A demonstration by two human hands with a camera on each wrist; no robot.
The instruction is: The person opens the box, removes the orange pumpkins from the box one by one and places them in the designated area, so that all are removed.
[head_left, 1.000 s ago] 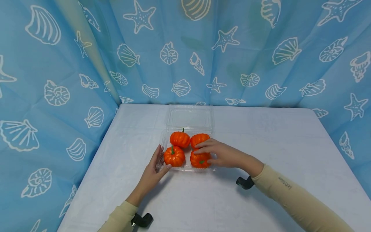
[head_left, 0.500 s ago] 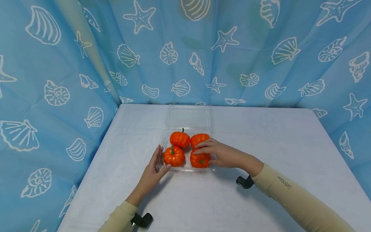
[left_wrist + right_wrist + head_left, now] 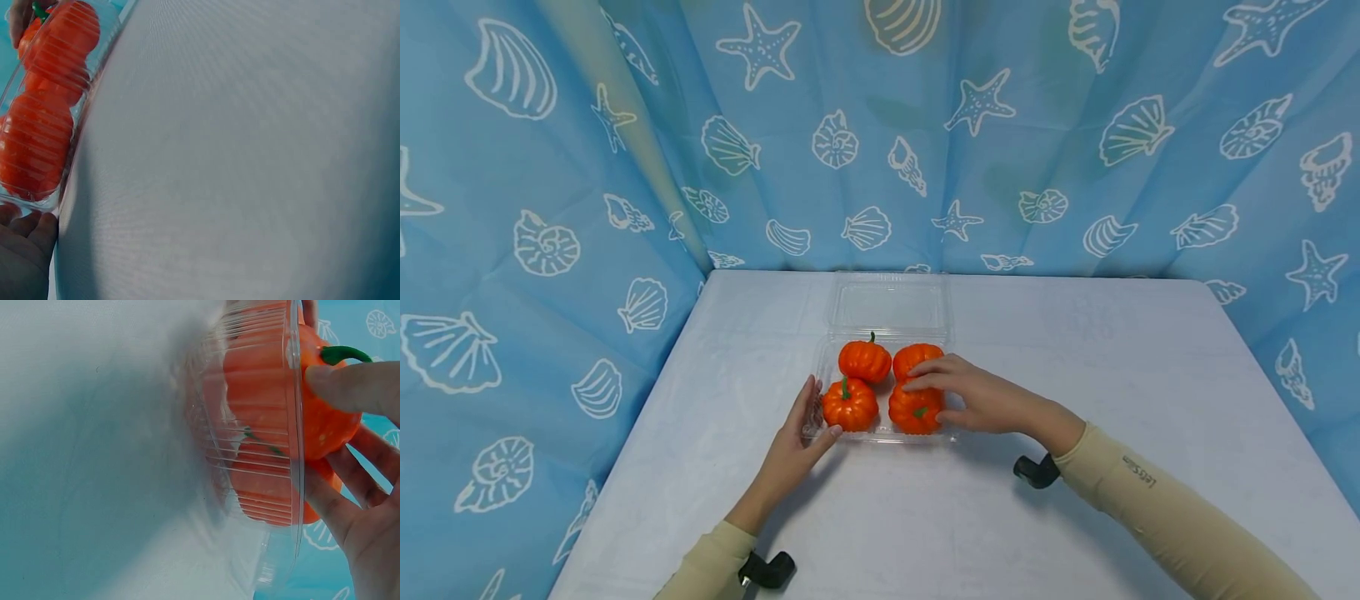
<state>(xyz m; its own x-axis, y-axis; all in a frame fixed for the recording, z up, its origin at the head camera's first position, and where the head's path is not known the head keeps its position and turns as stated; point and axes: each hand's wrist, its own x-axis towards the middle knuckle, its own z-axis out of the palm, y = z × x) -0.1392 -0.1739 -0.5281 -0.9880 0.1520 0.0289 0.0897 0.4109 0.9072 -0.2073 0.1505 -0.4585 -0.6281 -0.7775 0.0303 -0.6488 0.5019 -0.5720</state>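
White table (image 3: 1112, 358): clear box (image 3: 884, 408), four pumpkins (image 3: 850, 408)
Left hand (image 3: 792, 443): extended, touching box's left side
Right hand (image 3: 976, 400): curled round near-right pumpkin (image 3: 908, 414)

Left hand (image 3: 790, 446): in from lower left, forearm angled up and inward. Fingers (image 3: 801, 403) extended, thumb (image 3: 826, 442) splayed out to the right. Right hand (image 3: 981, 400): arm in from lower right, longer reach, back of hand up. Fingers bent, thumb opposing them in a grip. Beige sleeves (image 3: 1165, 512) on both arms, ending by the wrists. Hands well apart.
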